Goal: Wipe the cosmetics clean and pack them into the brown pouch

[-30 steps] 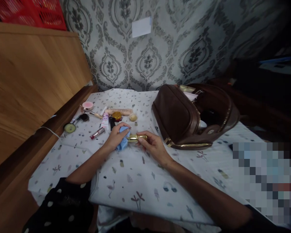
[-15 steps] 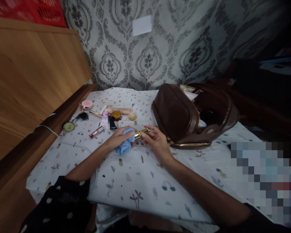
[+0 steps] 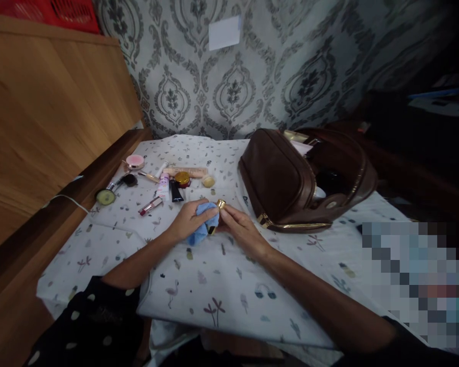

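My left hand (image 3: pixel 188 220) is closed on a crumpled blue cloth (image 3: pixel 198 236), which is pressed against a gold lipstick tube (image 3: pixel 221 204). One shiny end of the tube shows above my fingers, and a dark-and-gold part peeks out below the cloth; its middle is covered. My right hand (image 3: pixel 241 228) grips the tube from the other side with thumb and fingers. Beyond my left hand lie a clear-cased lipstick (image 3: pixel 151 206), a black squeeze tube (image 3: pixel 175 191) and a jar with an amber lid (image 3: pixel 182 179).
An open brown leather bag (image 3: pixel 277 178) stands to the right with items inside. Farther left are a pink compact (image 3: pixel 135 162), a round green-faced item (image 3: pixel 105 197) and a dark brush (image 3: pixel 129 180). A white cable (image 3: pixel 76 201) crosses the patterned tablecloth (image 3: pixel 199 295) beside a wooden cabinet (image 3: pixel 57 97).
The gold tube has turned from lying crosswise between my hands to a steeper angle. My right hand has moved slightly left and down, closer to the cloth.
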A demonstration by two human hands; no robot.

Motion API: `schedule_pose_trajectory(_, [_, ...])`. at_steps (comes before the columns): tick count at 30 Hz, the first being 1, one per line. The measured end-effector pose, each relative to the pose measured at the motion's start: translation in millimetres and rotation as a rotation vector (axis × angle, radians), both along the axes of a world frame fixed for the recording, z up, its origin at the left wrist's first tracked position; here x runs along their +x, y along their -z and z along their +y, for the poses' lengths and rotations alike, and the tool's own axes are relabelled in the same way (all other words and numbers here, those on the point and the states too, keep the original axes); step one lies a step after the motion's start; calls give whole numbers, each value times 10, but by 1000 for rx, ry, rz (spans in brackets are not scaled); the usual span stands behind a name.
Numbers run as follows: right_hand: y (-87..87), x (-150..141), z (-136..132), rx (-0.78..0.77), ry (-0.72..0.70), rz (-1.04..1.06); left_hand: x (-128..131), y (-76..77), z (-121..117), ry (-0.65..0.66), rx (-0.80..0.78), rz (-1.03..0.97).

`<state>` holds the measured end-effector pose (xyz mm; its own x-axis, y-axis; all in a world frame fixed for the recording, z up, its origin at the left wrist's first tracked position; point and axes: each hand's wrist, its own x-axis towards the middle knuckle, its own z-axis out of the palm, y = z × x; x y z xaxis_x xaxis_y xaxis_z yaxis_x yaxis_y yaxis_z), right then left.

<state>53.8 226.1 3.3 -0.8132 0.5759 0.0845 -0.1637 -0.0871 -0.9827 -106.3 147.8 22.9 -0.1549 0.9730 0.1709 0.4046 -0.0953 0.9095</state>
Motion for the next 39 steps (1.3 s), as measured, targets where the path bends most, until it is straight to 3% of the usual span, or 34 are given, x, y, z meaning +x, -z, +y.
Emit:
schedule_pose_trajectory(7, [-28, 37, 16, 157, -156, 8, 19, -54, -35, -55, 18, 142])
schedule_pose_trajectory(15, [-15, 65, 88, 342, -109, -17, 78, -86, -56, -84, 35, 252])
schedule_pose_trajectory(25, [-72, 49, -6, 327, -140, -70, 47, -72, -58, -34, 144, 265])
schedule_pose_trajectory(28, [-69, 51, -22, 322, -150, -97, 43, -91, -64, -80, 133, 233])
schedule_pose_trajectory(32, [-21, 44, -31, 290, -112, -144, -6, -74, -45, -144, 128, 148])
schedule_pose_trajectory(39, [33, 16, -2, 229, -28, -146, -113, -50, -20, -101, 119, 84])
